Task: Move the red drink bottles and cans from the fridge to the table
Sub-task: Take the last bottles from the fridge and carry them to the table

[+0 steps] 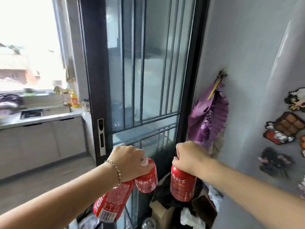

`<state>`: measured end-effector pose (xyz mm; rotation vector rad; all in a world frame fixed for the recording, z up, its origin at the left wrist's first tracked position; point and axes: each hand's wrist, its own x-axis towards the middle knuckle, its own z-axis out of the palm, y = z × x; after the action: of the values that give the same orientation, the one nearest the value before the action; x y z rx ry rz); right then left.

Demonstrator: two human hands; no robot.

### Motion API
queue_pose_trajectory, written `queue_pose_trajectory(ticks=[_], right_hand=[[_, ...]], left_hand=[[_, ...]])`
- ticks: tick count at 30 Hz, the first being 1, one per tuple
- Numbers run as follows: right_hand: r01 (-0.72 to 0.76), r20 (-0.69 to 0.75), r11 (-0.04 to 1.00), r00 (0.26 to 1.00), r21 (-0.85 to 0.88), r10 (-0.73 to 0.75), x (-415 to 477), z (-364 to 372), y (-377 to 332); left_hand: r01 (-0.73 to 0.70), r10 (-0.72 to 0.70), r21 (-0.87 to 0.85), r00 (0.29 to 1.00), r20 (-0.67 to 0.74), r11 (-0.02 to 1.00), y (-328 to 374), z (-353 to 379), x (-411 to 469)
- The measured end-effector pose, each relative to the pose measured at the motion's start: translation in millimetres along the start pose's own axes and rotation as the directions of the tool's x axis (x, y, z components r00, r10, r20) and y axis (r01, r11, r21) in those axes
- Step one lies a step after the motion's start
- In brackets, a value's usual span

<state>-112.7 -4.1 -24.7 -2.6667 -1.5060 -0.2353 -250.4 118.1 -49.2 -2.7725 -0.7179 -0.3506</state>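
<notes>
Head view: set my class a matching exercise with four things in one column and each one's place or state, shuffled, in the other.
1. left hand
2. right hand
3. purple fan
4. yellow bottle

A. hangs right of the glass door
B. grips two red drinks
C. stands on the counter
D. grips one red drink

Pairs: 1-B, 2-D, 3-A, 4-C.

Both forearms stretch forward, knuckles up, left hand [130, 161] and right hand [189, 156] clenched round red bottles [181, 185]
</notes>
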Motion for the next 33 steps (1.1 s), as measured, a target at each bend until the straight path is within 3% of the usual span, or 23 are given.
queue_pose_trajectory(ticks=[4,8,14,18,23,30,33], right_hand=[[0.24,0.005,0.969,0.971,0.052,-0.241,-27.8,15.4,-49.8],[0.41,0.025,0.902,0.909,0.132,-0.417,-67.0,28.1,-109.1],[0.704,0.062,0.683,0.686,0.194,-0.725,-154.3,32.4,-236.7],[0.861,0.023,0.466,0.471,0.202,-0.882,-241.1,27.5,-340.7],[0.933,-0.006,0.266,0.275,0.241,-0.961,-360.6,12.6,-450.8],[0.958,-0.054,-0.051,-0.037,0.284,-0.998,-578.7,-17.4,-608.1],[0.933,-0.069,-0.162,-0.148,0.322,-0.987,-646.8,-31.1,-656.6]], left_hand=[[0.218,-0.221,0.052,0.973,0.067,0.975,-4.1,-3.0,-86.7],[0.403,-0.417,0.129,0.902,0.113,0.906,-7.8,-10.4,-181.8],[0.621,-0.666,0.262,0.733,0.139,0.739,-20.7,-42.5,-347.8],[0.79,-0.846,0.314,0.524,0.098,0.526,-22.5,-74.3,-482.4],[0.878,-0.957,0.385,0.282,0.064,0.284,-13.5,-117.2,-634.3],[0.908,-1.0,0.417,-0.023,-0.011,-0.025,7.4,-192.2,-869.9],[0.902,-0.992,0.413,-0.114,-0.047,-0.123,14.7,-217.1,-942.5]])
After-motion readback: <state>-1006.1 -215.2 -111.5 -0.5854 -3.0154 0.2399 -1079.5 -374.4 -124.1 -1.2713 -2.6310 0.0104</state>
